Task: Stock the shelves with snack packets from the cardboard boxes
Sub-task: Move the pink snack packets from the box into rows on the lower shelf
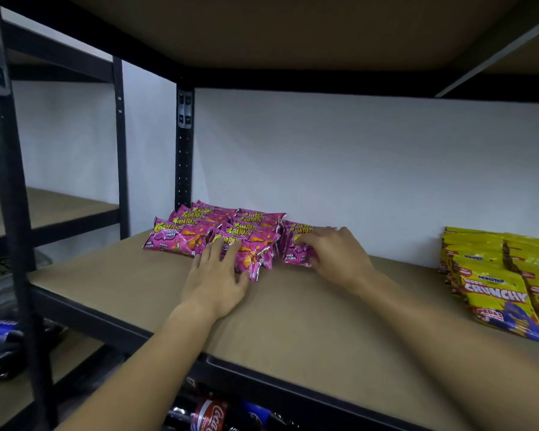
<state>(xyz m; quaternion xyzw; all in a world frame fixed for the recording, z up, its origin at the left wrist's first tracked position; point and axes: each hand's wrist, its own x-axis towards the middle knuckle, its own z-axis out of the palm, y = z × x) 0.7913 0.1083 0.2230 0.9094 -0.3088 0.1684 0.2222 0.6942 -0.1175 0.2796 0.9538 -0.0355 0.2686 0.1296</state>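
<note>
Several pink Corntoz snack packets (pixel 196 231) lie in overlapping rows at the back left of the brown shelf board (pixel 308 321). My left hand (pixel 218 275) rests flat on the front packet of the middle row, fingers straight. My right hand (pixel 333 253) lies on the rightmost pink packet (pixel 293 253), fingers curled over its top with the thumb at its lower edge. No cardboard box is in view.
Yellow Crunchy packets (pixel 504 293) stand stacked at the shelf's right end. A black upright post (pixel 184 144) stands behind the pink packets and another (pixel 10 181) at the front left. Cola bottles (pixel 212 415) sit on the level below. An upper shelf hangs overhead.
</note>
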